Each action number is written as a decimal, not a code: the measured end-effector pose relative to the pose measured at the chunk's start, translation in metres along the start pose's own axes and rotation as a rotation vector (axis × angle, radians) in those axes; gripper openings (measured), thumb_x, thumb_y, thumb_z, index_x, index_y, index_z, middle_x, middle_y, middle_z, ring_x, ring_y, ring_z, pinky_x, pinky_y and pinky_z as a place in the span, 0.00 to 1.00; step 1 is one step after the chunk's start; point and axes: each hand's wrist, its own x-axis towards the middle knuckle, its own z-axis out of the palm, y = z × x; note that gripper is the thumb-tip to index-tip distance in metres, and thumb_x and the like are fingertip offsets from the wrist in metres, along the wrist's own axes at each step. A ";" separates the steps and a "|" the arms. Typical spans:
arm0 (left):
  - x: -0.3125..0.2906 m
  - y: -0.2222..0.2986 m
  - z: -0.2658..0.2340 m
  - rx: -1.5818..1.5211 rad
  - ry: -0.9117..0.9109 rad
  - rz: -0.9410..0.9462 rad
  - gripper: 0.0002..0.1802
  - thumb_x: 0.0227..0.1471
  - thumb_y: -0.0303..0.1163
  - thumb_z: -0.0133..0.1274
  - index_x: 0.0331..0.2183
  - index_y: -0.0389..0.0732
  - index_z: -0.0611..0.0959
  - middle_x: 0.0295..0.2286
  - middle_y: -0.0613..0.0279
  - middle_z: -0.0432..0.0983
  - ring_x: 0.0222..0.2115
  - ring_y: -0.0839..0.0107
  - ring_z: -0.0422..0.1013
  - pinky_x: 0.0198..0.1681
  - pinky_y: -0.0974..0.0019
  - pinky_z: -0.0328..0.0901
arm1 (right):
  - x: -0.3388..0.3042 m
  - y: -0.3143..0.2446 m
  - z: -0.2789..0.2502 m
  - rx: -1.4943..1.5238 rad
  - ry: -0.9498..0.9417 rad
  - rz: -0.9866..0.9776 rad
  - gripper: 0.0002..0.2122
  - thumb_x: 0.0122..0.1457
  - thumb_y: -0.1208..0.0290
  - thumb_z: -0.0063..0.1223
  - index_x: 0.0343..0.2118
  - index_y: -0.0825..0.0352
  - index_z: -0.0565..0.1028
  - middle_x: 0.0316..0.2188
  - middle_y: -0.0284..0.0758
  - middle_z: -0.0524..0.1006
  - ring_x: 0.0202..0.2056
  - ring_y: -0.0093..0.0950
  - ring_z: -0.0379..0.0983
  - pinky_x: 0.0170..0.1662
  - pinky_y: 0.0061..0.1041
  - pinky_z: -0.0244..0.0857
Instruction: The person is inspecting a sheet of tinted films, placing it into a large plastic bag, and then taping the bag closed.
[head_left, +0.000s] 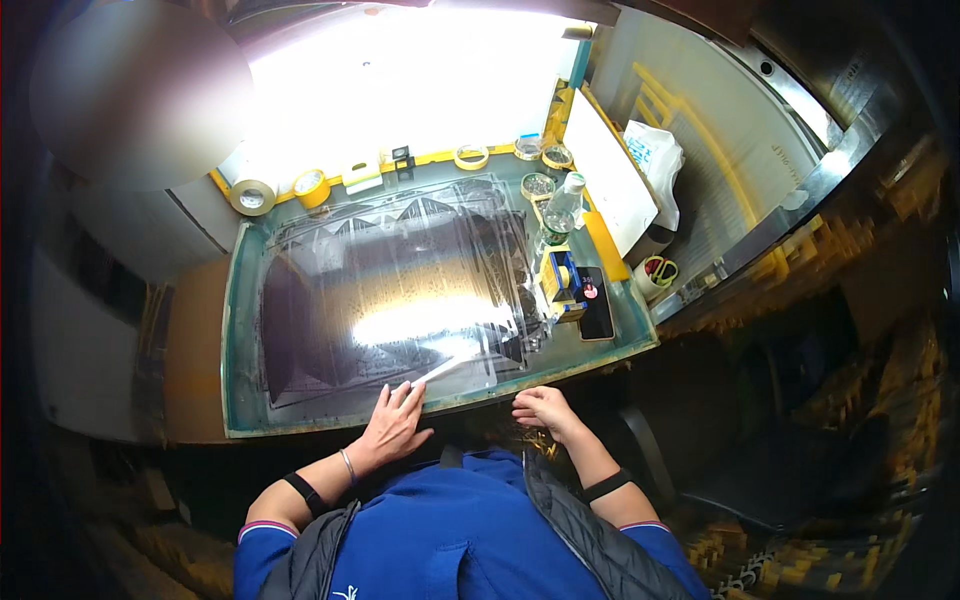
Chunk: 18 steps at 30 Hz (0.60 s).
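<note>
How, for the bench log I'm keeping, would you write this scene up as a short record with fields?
Left hand: fingers spread over the front edge of the table, tips by a pale strip; contact unclear
Right hand: at the front edge, fingers drawn together; any held thing too small to tell
Table: dark sheet lying on it
Right side: clear bottle, blue-and-yellow box, phone
Back edge: grey tape roll, yellow tape roll
Behind: bright panel

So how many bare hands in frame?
2. Left hand: fingertips by the near end of a white strip. Right hand: farther right, by the table's near edge. Others could be hidden in the dark areas.
</note>
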 end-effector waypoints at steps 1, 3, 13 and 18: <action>-0.004 -0.002 0.003 -0.011 -0.043 -0.021 0.31 0.42 0.38 0.54 0.45 0.27 0.69 0.52 0.49 0.55 0.50 0.53 0.56 0.52 0.50 0.54 | 0.000 -0.001 0.004 0.037 -0.055 0.004 0.13 0.55 0.68 0.50 0.39 0.72 0.69 0.35 0.40 0.74 0.34 0.27 0.74 0.36 0.23 0.70; -0.008 -0.006 0.010 -0.003 0.006 -0.018 0.28 0.42 0.35 0.53 0.44 0.28 0.70 0.51 0.50 0.58 0.49 0.54 0.58 0.51 0.51 0.55 | -0.004 -0.012 0.014 0.063 -0.206 -0.021 0.15 0.55 0.67 0.50 0.43 0.72 0.68 0.39 0.40 0.73 0.37 0.27 0.73 0.40 0.22 0.69; 0.002 -0.051 -0.037 -0.334 0.764 -0.362 0.12 0.45 0.15 0.47 0.36 0.34 0.77 0.32 0.50 0.75 0.34 0.57 0.72 0.39 0.63 0.68 | 0.014 -0.052 0.010 0.264 -0.020 -0.297 0.13 0.57 0.70 0.46 0.44 0.70 0.67 0.39 0.40 0.73 0.40 0.27 0.71 0.43 0.24 0.67; 0.016 -0.063 -0.073 -0.401 0.933 -0.272 0.15 0.47 0.14 0.45 0.39 0.35 0.75 0.33 0.47 0.74 0.33 0.58 0.73 0.37 0.64 0.69 | 0.044 -0.061 0.019 0.453 0.104 -0.294 0.17 0.53 0.73 0.50 0.46 0.70 0.64 0.38 0.38 0.70 0.40 0.29 0.68 0.41 0.25 0.66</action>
